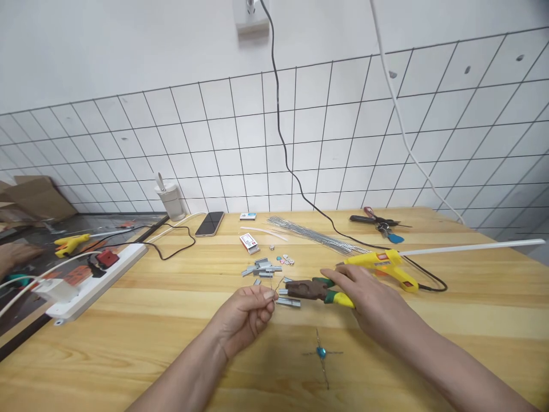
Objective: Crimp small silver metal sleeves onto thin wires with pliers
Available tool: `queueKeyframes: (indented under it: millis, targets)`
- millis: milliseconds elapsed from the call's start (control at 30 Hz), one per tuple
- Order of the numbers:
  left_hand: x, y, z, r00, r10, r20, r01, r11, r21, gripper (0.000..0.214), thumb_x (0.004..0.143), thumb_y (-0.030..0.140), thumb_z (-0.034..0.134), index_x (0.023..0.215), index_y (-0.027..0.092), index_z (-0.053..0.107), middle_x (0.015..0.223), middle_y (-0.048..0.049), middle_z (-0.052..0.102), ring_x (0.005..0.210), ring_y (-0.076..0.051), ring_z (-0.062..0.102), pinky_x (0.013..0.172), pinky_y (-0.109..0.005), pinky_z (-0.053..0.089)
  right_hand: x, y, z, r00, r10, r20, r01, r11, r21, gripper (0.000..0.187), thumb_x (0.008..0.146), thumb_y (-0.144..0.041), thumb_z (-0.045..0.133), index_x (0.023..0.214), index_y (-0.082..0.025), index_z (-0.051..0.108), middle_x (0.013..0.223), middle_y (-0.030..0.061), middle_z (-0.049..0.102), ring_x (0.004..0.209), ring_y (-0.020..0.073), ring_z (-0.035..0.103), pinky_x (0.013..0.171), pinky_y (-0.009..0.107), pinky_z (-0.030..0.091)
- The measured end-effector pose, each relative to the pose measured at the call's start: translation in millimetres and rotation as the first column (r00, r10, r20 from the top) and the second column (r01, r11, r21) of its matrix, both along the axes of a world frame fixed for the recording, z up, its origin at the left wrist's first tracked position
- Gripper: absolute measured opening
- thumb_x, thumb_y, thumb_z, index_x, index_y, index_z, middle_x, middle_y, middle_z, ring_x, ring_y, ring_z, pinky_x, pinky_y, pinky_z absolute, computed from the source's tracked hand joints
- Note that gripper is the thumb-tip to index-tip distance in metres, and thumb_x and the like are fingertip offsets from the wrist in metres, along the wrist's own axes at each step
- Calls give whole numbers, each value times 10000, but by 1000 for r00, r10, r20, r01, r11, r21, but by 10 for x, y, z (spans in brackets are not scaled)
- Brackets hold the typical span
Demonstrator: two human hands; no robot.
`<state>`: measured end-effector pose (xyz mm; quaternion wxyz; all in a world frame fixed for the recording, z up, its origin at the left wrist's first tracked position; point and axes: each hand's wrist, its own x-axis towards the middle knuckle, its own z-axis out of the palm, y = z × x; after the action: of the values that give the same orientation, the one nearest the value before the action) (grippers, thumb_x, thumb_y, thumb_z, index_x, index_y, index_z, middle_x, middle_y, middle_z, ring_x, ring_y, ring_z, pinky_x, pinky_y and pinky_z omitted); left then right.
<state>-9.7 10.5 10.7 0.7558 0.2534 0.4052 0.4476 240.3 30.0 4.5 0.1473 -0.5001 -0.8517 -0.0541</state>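
My left hand [251, 312] pinches a short piece of thin wire [278, 285] between thumb and forefinger. Pliers [306, 289] with yellow-green handles are held by my right hand [364, 292], their dark jaws pointing left at the wire. Whether the jaws touch the wire, I cannot tell. Around and behind the fingertips lie several staple strips [262, 268]. Nearer to me on the table, below the pliers, rests a cross of twisted wire with a blue gem [321, 352] at its centre.
A yellow glue gun [386, 261] with a long white stick lies beyond my right hand. Long metal wires [315, 234], a staple box [249, 244], a phone [210, 224] and a power strip [96, 283] are on the table [141, 355]. Another person's hand [19, 257] is at far left.
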Motion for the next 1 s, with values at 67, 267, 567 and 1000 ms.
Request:
queueKeyframes:
  millis: [67, 267, 567, 1000]
  targets:
    - [7, -1, -7, 999, -12, -43, 13, 1000, 25, 161, 542, 160, 774, 590, 81, 642, 488, 10, 573, 407, -12, 482, 402, -82, 372, -19, -20, 15, 996, -44, 76, 37, 995, 97, 784, 515, 72, 332, 1212, -267, 448, 1082, 85, 544, 877, 192, 553, 487, 205, 358]
    - [10, -9, -29, 983, -74, -167, 88, 993, 74, 205, 561, 240, 768, 618, 87, 643, 472, 11, 564, 370, -18, 464, 353, -103, 298, -59, -46, 75, 985, -96, 141, 42, 937, 347, 685, 545, 78, 332, 1132, -237, 492, 1035, 90, 552, 878, 189, 536, 417, 191, 275]
    - [38, -40, -20, 957, -185, -222, 201, 978, 51, 208, 553, 254, 748, 546, 105, 602, 440, 1, 571, 326, -29, 443, 322, -127, 252, -64, -14, 122, 983, -34, 180, -52, 889, 455, 518, 629, 63, 372, 1017, -236, 540, 925, 63, 577, 843, 178, 513, 484, 219, 304]
    - [41, -53, 8, 948, -166, -273, 196, 976, 89, 203, 570, 269, 739, 604, 111, 616, 461, 6, 571, 336, -32, 445, 319, -131, 250, -29, 0, 135, 980, -48, 192, -43, 895, 444, 510, 697, 53, 342, 1070, -233, 539, 1020, 83, 577, 921, 193, 519, 550, 231, 373]
